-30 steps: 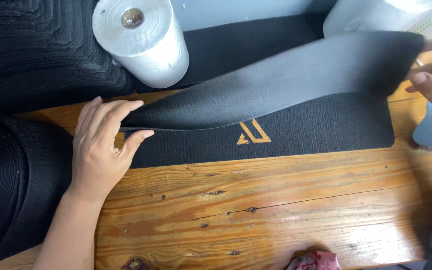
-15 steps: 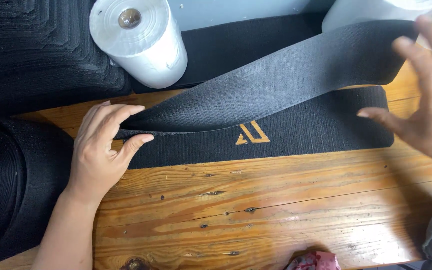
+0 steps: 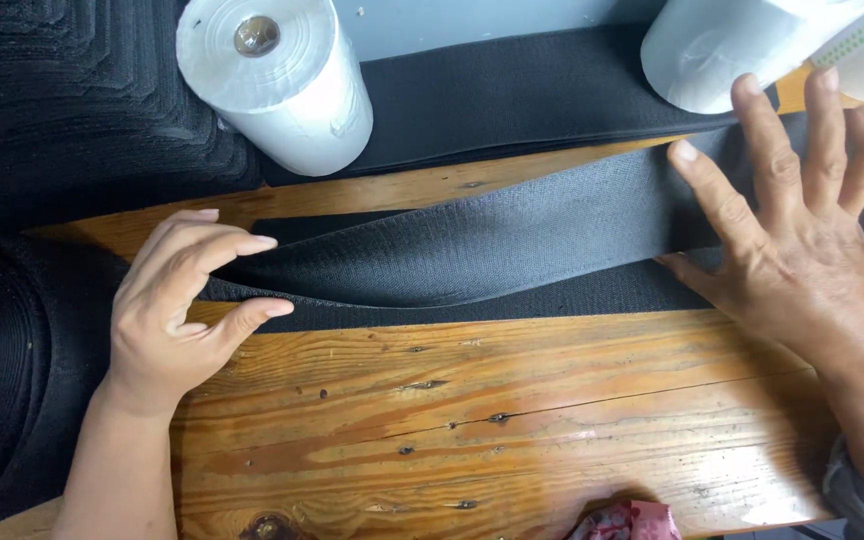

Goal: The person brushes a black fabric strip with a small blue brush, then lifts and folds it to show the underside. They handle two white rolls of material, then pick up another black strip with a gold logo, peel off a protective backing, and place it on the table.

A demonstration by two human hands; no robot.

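Lying across the wooden table (image 3: 512, 420) from left to right is a wide black strap (image 3: 472, 245) of woven, ribbed fabric, folded over on itself so that an upper layer runs at a slant above a lower one. The left hand (image 3: 177, 310) rests on the strap's left part, where the fold begins: its fingers are loosely curled and a little spread on top of the upper layer, while the thumb tucks in under the near edge, so the fabric sits lightly pinched between thumb and fingers. The right hand (image 3: 792, 245) lies flat on the strap's right part, palm down, with all fingers stretched out and fanned wide, pressing the upper layer down and gripping nothing.

Behind the strap, on the left, a white paper roll (image 3: 282, 85) stands upright, its core showing from above. A second white roll (image 3: 742, 45) lies tilted at the top right, just beyond the right hand's fingertips. A dark quilted mat (image 3: 62, 110) covers the far left of the table, and another black band (image 3: 522, 95) lies flat between the two rolls. At the near edge a scrap of red patterned cloth (image 3: 622, 520) peeks in, perhaps a rag; too little shows to be sure.
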